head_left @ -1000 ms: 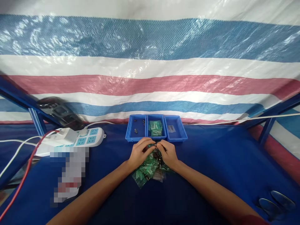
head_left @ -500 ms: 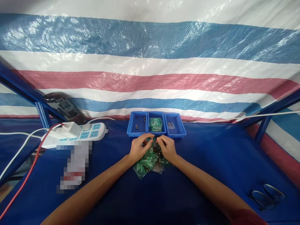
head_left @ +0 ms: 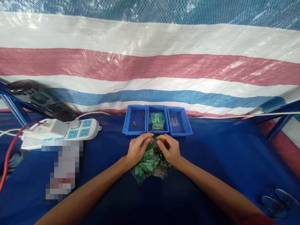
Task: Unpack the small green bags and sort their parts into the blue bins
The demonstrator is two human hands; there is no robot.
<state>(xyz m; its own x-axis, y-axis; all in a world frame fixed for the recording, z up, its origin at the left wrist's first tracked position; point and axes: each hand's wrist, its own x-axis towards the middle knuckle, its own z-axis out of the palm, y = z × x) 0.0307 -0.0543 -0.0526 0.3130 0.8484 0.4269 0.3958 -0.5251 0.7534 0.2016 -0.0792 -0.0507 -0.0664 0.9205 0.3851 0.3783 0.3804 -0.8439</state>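
Note:
My left hand (head_left: 138, 148) is bent in a pinch above a pile of small green plastic packets (head_left: 148, 162). Opposite it, my right hand (head_left: 171, 150) also has thumb and forefinger drawn together. A small gap separates the two sets of fingertips; anything held in them is too small to make out. Dark small parts (head_left: 159, 153) and a clear packet (head_left: 159, 172) lie among the green ones. Just beyond my hands, the middle blue bin (head_left: 158, 131) holds more green packets (head_left: 157, 121).
The left blue bin (head_left: 127, 125) has a few dark metal pieces (head_left: 134, 123); the right blue bin (head_left: 184, 129) has small clear pieces (head_left: 174, 122). A power strip (head_left: 93, 128) with plugs and cables stands left, near a black device (head_left: 44, 99). Glasses (head_left: 276, 204) lie at right.
The camera view has tilted down and come closer, so the bins look larger. My hands stay over the pile, the fingertips slightly farther apart.

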